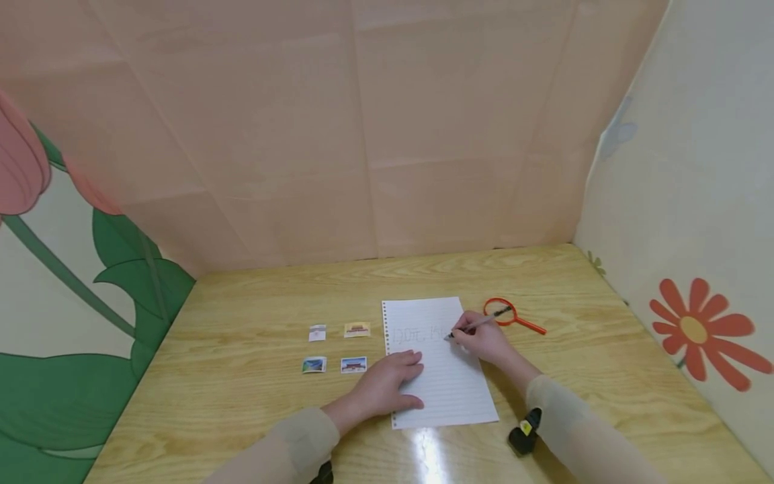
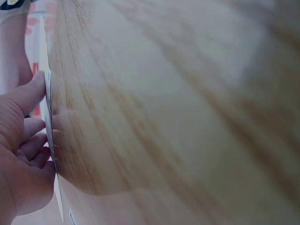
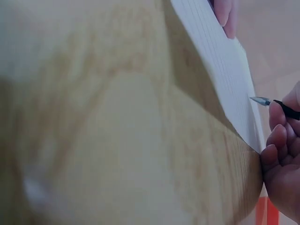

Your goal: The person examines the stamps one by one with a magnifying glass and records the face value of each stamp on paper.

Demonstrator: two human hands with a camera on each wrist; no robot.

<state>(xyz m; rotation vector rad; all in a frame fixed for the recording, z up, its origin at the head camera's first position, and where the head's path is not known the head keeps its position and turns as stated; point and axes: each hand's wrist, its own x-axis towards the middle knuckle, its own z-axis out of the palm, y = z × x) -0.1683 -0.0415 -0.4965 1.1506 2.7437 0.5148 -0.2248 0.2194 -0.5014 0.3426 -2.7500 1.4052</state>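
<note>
A lined sheet of paper (image 1: pixel 450 396) with punched holes down its left edge lies on the wooden table. Faint handwriting runs across its upper part. My right hand (image 1: pixel 488 341) pinches a pen (image 1: pixel 480 323), its tip at the end of the written line; the right wrist view shows the silver tip of the pen (image 3: pixel 260 100) at the paper (image 3: pixel 220 61). On the left edge of the sheet rests my left hand (image 1: pixel 387 384), fingers extended and thumb apart. In the left wrist view, the left hand (image 2: pixel 28 145) lies along the paper's edge.
Left of the paper lie several small picture cards, among them a red-building card (image 1: pixel 353 365) and a green-blue landscape card (image 1: pixel 314 365). A red magnifying glass (image 1: pixel 531 326) lies beyond my right hand. A pinkish sheet (image 1: pixel 363 134) covers the wall behind the table (image 1: pixel 242 403).
</note>
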